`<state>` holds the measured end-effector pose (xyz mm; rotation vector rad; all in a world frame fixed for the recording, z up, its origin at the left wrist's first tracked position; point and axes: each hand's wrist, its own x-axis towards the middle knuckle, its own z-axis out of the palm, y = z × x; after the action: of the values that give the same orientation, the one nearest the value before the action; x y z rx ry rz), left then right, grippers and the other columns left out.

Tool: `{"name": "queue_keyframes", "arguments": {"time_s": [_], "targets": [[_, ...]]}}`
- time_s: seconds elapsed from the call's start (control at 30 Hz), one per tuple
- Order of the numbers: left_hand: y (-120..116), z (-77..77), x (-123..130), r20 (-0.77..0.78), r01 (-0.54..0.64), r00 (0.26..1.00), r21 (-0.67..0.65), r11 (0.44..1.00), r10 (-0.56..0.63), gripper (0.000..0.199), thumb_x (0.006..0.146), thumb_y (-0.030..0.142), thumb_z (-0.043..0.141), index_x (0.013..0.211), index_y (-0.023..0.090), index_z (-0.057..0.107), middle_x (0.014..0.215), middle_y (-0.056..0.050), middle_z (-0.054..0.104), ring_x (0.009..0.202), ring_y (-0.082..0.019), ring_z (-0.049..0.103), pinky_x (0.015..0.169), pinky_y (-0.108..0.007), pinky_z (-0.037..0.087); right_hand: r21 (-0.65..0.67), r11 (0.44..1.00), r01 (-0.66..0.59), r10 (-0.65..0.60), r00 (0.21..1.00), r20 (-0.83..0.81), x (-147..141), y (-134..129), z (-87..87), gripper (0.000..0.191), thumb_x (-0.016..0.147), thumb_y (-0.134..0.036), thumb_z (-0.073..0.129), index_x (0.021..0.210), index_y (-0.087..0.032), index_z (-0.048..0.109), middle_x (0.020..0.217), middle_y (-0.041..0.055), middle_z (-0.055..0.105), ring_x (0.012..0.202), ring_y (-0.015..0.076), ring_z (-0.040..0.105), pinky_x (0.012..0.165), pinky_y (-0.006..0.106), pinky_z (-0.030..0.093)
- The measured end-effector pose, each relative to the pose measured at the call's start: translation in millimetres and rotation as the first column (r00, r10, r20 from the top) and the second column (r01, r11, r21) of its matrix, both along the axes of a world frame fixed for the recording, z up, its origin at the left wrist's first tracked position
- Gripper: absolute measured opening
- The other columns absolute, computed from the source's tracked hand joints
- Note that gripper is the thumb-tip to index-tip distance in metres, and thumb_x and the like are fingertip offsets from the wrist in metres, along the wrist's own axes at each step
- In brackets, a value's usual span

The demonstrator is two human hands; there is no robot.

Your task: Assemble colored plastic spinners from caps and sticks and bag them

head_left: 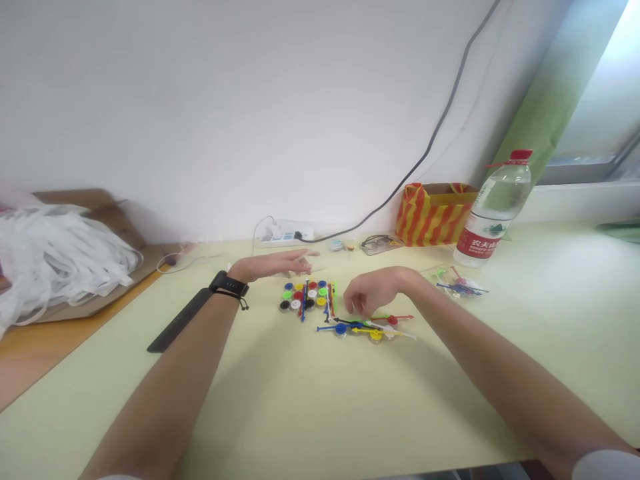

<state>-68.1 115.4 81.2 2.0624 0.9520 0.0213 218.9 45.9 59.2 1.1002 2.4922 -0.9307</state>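
My left hand (278,264), with a black watch (230,285) on its wrist, hovers above and behind a block of small round coloured discs (299,296). Its fingers are stretched out and hold nothing I can see. Several thin plastic arrows lie along that block, among them a blue arrow (303,303). My right hand (373,291) is bent down just right of the block, its fingers curled together; what they hold, if anything, is hidden. In front of it lie arrow spinners on round bases, with a blue spinner (341,329), a yellow spinner (375,336) and a red spinner (393,320).
A black flat strip (181,320) lies by my left forearm. At far left, a cardboard box (123,223) holds white straps (65,257). A power strip (287,235), striped bag (425,217) and tilted-looking water bottle (493,213) stand behind. More arrows (463,289) lie right.
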Motion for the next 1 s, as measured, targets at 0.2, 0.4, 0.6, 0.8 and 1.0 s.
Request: {"name": "queue_keyframes", "arguments": {"time_s": [0.2,0.4,0.6,0.8,1.0], "targets": [[-2,0.8,7,0.026,0.025,0.999,-0.015,1.000,-0.024,0.077,0.096,0.062,0.052,0.163,0.037,0.025,0.135,-0.008,0.063,0.117,-0.026,0.057,0.103,-0.039,0.041,0.041,0.999,-0.016,0.016,1.000,0.002,-1,4,-8.1,0.040,0.069,-0.018,0.071,0.108,-0.018,0.074,0.098,0.0042,0.075,0.084,0.0198,0.067,0.067,0.024,0.046],[1,-1.2,4,0.083,0.046,0.996,-0.081,0.996,-0.040,0.072,0.099,0.060,0.050,0.163,0.037,0.026,0.135,-0.008,0.061,0.110,-0.024,0.059,0.100,-0.038,0.044,0.006,1.000,0.005,-0.005,0.999,-0.041,3,10,-14.2,0.046,0.071,-0.025,0.073,0.116,-0.017,0.074,0.099,0.0046,0.076,0.087,0.0205,0.068,0.070,0.025,0.046],[1,-2.2,6,0.159,0.054,0.987,-0.123,0.991,-0.034,0.073,0.099,0.059,0.052,0.163,0.035,0.026,0.134,-0.010,0.061,0.109,-0.024,0.061,0.098,-0.038,0.047,0.003,1.000,-0.029,0.030,0.994,-0.100,1,12,-17.0,0.047,0.069,-0.019,0.071,0.115,-0.016,0.074,0.094,0.0035,0.077,0.084,0.0194,0.067,0.069,0.024,0.046],[-1,-0.6,8,0.150,0.057,0.988,-0.136,0.989,-0.037,0.074,0.098,0.062,0.052,0.162,0.036,0.027,0.136,-0.011,0.060,0.108,-0.024,0.061,0.094,-0.037,0.048,0.035,0.997,0.073,-0.065,0.980,-0.190,22,12,3.1,0.025,0.078,-0.027,0.069,0.099,-0.015,0.075,0.090,0.0063,0.076,0.081,0.0195,0.068,0.068,0.025,0.048],[-5,3.8,8,0.094,0.063,0.994,-0.094,0.994,-0.054,0.073,0.098,0.064,0.047,0.162,0.039,0.024,0.138,-0.009,0.058,0.113,-0.025,0.057,0.098,-0.038,0.045,0.042,0.968,0.249,-0.213,0.894,-0.394,56,6,29.9,0.025,0.085,-0.038,0.070,0.095,-0.016,0.075,0.087,0.0072,0.075,0.081,0.0187,0.067,0.071,0.027,0.051]]}}
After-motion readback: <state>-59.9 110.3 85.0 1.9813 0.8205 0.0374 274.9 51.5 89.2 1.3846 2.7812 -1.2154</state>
